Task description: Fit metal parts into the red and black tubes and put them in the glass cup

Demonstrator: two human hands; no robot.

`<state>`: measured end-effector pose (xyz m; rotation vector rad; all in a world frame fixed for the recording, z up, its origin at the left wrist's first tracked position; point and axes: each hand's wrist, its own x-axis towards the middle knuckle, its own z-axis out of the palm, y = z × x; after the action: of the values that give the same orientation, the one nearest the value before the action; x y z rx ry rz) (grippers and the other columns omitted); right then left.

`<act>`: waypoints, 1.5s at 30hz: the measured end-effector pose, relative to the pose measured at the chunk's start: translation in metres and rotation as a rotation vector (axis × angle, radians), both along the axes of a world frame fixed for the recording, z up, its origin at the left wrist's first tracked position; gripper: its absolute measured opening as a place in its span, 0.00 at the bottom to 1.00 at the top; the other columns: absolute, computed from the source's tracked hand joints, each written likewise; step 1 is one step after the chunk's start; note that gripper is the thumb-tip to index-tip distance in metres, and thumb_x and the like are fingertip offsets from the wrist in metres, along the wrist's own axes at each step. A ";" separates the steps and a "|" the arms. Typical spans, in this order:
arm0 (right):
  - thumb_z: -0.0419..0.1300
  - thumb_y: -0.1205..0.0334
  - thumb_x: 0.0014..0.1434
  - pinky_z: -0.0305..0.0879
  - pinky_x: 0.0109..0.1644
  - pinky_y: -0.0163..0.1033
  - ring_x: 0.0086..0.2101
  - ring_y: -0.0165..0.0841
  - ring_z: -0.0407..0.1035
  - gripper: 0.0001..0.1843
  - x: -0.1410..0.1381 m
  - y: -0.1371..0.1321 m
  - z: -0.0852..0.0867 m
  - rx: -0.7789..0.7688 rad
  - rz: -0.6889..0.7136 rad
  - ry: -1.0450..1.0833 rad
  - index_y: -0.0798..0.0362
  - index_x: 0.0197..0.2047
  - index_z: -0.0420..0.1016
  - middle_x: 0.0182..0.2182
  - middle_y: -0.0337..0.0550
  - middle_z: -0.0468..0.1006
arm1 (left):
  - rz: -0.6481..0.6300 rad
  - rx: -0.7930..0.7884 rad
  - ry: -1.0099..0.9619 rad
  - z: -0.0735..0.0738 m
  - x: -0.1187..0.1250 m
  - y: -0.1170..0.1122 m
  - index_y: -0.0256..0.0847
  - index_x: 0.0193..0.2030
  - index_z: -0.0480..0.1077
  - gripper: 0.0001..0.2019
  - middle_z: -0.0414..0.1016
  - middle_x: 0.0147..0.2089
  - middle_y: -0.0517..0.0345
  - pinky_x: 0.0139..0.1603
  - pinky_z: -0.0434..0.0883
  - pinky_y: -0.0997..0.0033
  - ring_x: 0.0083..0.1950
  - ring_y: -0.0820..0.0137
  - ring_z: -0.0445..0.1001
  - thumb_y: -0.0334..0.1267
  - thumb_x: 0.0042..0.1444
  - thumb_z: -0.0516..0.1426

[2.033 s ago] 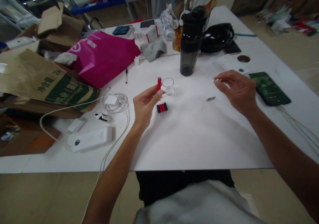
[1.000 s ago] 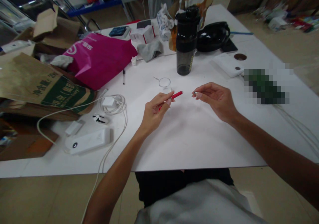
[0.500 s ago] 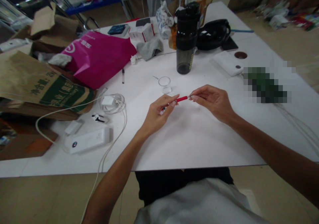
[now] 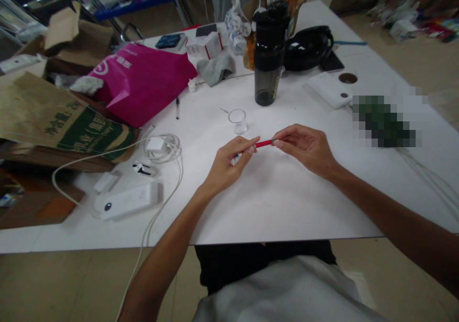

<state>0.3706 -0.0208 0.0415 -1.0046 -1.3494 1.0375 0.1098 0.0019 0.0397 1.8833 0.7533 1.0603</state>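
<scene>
A slim red pen is held level over the white table, between my two hands. My left hand is closed round its left part, thumb and forefinger pressed together, and a clear, dark-marked end shows under the palm. My right hand pinches the small greyish tip at the other end; the fingertips hide most of it. Just beyond the hands stands a small clear cup. A thin dark stick lies beside the cup's rim.
A dark shaker bottle stands behind the cup. To the left lie a white power bank, a coiled white cable, a small black-and-clear stick and a magenta bag. A pixelated patch covers something at right.
Both hands stay almost in place. The pen lies slightly flatter and its red part shows a little more between the fingers; the grip is the same.
</scene>
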 end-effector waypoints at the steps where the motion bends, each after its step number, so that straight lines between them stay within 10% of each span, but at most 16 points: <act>1: 0.84 0.43 0.60 0.88 0.56 0.53 0.44 0.41 0.85 0.18 0.000 0.000 -0.001 0.003 0.000 -0.003 0.44 0.43 0.90 0.42 0.44 0.90 | 0.001 0.003 0.004 0.000 0.000 0.000 0.55 0.71 0.83 0.18 0.85 0.50 0.50 0.45 0.73 0.63 0.49 0.65 0.79 0.46 0.81 0.63; 25: 0.83 0.39 0.61 0.88 0.50 0.49 0.40 0.40 0.85 0.20 0.001 0.000 -0.012 -0.029 -0.008 -0.020 0.45 0.42 0.88 0.39 0.43 0.89 | -0.023 0.210 0.053 0.000 -0.001 0.001 0.57 0.76 0.79 0.21 0.84 0.52 0.50 0.54 0.77 0.62 0.51 0.66 0.79 0.38 0.82 0.60; 38: 0.66 0.27 0.74 0.81 0.46 0.48 0.34 0.37 0.79 0.33 -0.001 -0.003 -0.001 0.012 -0.042 -0.235 0.45 0.30 0.84 0.30 0.43 0.86 | 0.011 0.370 0.124 -0.005 0.000 -0.001 0.55 0.79 0.76 0.25 0.82 0.54 0.49 0.52 0.78 0.63 0.52 0.66 0.79 0.31 0.81 0.58; 45: 0.76 0.37 0.69 0.85 0.50 0.50 0.41 0.39 0.84 0.19 0.001 -0.002 -0.007 0.027 0.014 -0.056 0.42 0.49 0.87 0.43 0.42 0.88 | 0.032 0.317 0.100 -0.003 -0.002 0.001 0.54 0.79 0.76 0.24 0.83 0.53 0.49 0.53 0.78 0.62 0.52 0.66 0.79 0.33 0.81 0.59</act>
<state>0.3715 -0.0229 0.0342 -1.0124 -1.4145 1.0055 0.1078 0.0028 0.0364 2.2126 0.7057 1.1662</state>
